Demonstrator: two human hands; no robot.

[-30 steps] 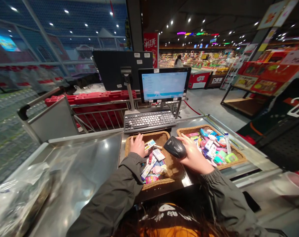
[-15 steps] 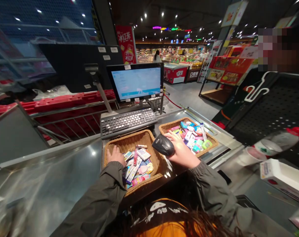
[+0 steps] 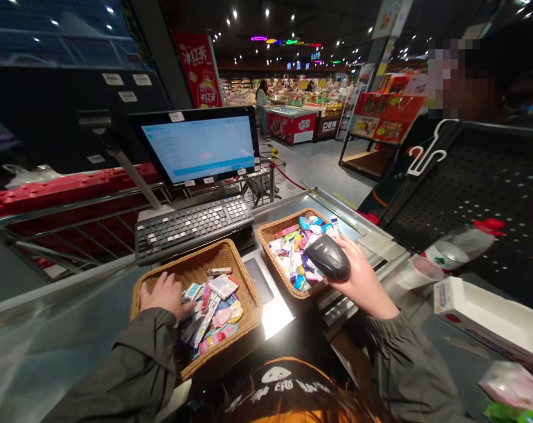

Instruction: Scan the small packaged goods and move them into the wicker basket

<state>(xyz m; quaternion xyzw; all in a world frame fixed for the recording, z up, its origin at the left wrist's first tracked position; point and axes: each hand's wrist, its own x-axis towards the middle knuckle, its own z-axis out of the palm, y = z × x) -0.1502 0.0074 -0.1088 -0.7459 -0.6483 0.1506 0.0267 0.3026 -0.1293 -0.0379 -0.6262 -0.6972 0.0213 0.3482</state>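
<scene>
My right hand (image 3: 363, 279) grips a black barcode scanner (image 3: 328, 257) above the near edge of the right wicker basket (image 3: 270, 230), which is full of small colourful packets (image 3: 295, 247). Over in the left wicker basket (image 3: 195, 267), my left hand (image 3: 163, 294) lies flat, fingers spread on the small packets (image 3: 213, 302) there and holding none of them. Both arms wear dark olive sleeves.
A keyboard (image 3: 191, 226) and a lit screen (image 3: 200, 147) stand behind the baskets on the steel checkout counter (image 3: 50, 352). At the right lie bottles (image 3: 455, 247), a white carton (image 3: 490, 317) and a pink packet (image 3: 515, 388). A person stands at the far right behind a black perforated panel (image 3: 482, 194).
The view has swung right. My right hand has carried the scanner from between the baskets to over the right basket. My left hand has let go of a packet and stays in the left basket.
</scene>
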